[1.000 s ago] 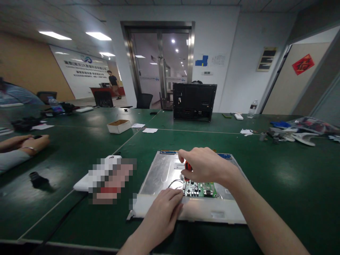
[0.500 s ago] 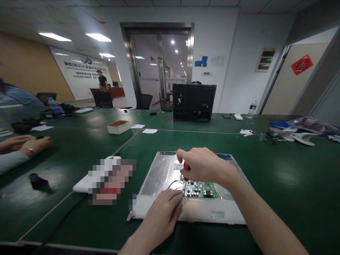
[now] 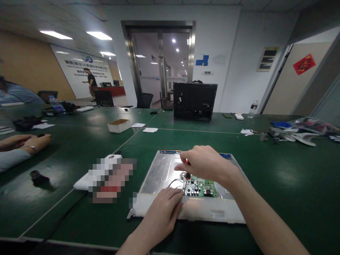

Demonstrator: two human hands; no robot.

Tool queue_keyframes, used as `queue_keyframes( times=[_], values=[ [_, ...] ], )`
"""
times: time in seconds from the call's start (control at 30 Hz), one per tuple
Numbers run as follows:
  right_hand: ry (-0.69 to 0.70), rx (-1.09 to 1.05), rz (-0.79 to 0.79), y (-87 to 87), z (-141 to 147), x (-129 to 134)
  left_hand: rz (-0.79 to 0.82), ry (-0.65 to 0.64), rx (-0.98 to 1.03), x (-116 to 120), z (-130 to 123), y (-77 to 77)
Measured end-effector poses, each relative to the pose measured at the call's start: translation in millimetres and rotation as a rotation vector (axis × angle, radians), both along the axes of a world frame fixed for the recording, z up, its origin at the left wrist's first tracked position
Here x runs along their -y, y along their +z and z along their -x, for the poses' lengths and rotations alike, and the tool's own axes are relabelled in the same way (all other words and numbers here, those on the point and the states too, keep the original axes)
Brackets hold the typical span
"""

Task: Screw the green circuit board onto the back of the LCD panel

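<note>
Your screwdriver point(image 3: 188, 175) stands nearly upright over the left edge of the green circuit board point(image 3: 202, 187), long axis steep, shaft pointing down. Its handle is red and black, partly covered; the shaft is thin. Your right hand point(image 3: 205, 161) surrounds the handle, thumb and index finger parted; you can't tell how firm that hold is. Your left hand point(image 3: 166, 202), fingers together, rests on the silvery panel point(image 3: 156, 175) near the shaft's lower end; whether it pinches anything is hidden. The panel lies on the green table point(image 3: 278, 198).
</note>
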State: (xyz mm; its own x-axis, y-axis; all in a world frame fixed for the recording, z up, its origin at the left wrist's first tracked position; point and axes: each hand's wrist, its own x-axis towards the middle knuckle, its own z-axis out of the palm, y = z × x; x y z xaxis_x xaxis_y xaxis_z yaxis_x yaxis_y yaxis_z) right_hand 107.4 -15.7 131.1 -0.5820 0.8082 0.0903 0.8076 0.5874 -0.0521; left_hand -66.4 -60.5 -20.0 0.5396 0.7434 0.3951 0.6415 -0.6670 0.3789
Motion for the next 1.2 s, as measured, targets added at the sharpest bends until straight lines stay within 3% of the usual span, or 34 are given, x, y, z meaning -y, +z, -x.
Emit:
queue_keyframes(
  times=[0.37,0.73,0.9,1.07,1.2],
  values=[
    [0.167,-0.06,0.03,-2.5,-9,-3,-0.03,-0.006,-0.016,-1,2,-5.3],
    [0.021,-0.015,-0.041,-2.6,1,-1,-0.004,-0.003,-0.001,0,1,-4.1],
    [0.041,-0.002,-0.046,-3.2,-2,-3,-0.01,-0.003,-0.012,-1,2,-5.0],
    [0.183,-0.087,0.043,-3.3,-9,-5,-0.02,0.007,-0.009,-2,1,-4.5],
    [0.136,-0.065,0.033,-3.3,-8,-3,-0.002,0.004,0.001,0,0,-1.7]
  ],
)
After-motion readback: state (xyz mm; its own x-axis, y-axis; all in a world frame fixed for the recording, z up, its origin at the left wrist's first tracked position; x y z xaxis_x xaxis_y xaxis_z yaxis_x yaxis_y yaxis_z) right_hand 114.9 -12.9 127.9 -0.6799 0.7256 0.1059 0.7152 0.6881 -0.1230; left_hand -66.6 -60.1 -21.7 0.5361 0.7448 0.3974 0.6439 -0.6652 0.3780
